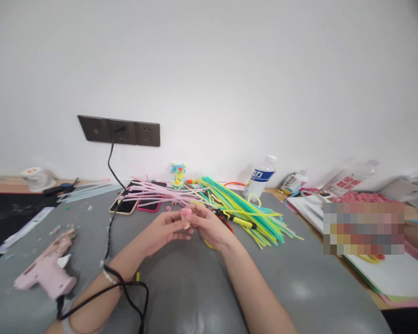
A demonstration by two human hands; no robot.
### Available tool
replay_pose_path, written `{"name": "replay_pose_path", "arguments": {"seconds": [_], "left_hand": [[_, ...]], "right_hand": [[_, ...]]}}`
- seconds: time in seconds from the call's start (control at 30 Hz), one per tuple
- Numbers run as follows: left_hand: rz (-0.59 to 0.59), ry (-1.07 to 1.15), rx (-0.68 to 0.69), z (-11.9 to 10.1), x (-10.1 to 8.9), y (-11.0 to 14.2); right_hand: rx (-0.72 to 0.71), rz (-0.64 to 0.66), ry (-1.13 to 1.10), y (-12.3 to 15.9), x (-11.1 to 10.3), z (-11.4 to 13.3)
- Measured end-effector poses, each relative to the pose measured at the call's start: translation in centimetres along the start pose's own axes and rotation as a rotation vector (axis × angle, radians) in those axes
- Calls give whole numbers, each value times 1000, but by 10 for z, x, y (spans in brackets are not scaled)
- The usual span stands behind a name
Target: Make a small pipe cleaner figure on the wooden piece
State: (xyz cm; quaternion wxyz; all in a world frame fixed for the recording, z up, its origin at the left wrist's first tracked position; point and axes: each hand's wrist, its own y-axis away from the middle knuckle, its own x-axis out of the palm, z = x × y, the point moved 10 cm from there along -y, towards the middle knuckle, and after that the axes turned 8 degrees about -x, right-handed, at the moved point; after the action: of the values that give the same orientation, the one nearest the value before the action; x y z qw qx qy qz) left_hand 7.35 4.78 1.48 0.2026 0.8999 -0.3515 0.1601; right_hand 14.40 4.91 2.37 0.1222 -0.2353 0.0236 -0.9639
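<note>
Pinching pink piece (186,212) in fingertips of both hands (209,226), above surface (191,292) toward back edge; best steadying with one, pressing lightly with other, avoiding crushing.

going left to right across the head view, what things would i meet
Pink glue gun → pale-edged phone → left hand → small pink piece → right hand → blue-labelled bottle → smaller bottle → clear bottle with red print.

Both hands (209,227) close together, fingers (174,227) bent, forearms (259,283) slanting inward
</note>
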Motion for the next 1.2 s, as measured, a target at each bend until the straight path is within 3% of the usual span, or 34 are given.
{"name": "replay_pose_path", "arguments": {"seconds": [0.23, 0.4, 0.63, 0.73, 0.93, 1.2], "left_hand": [[9, 5, 21, -1, -2, 0], [-67, -12, 67, -2, -7, -1], [-156, 51, 78, -7, -14, -1], [-147, 72, 61, -8, -13, -1], [-125, 71, 85, -7, -9, 0], [-95, 57, 98, -3, -7, -1]], "right_hand": [[21, 60, -26, 2, 4, -1], [-16, 48, -17, 0, 4, 1], [-46, -123, 57, -2, -18, 6], [-56, -139, 90, -2, -21, 7], [-91, -42, 32, -3, -2, 4], [-106, -43, 95, -3, -6, 3]]}}
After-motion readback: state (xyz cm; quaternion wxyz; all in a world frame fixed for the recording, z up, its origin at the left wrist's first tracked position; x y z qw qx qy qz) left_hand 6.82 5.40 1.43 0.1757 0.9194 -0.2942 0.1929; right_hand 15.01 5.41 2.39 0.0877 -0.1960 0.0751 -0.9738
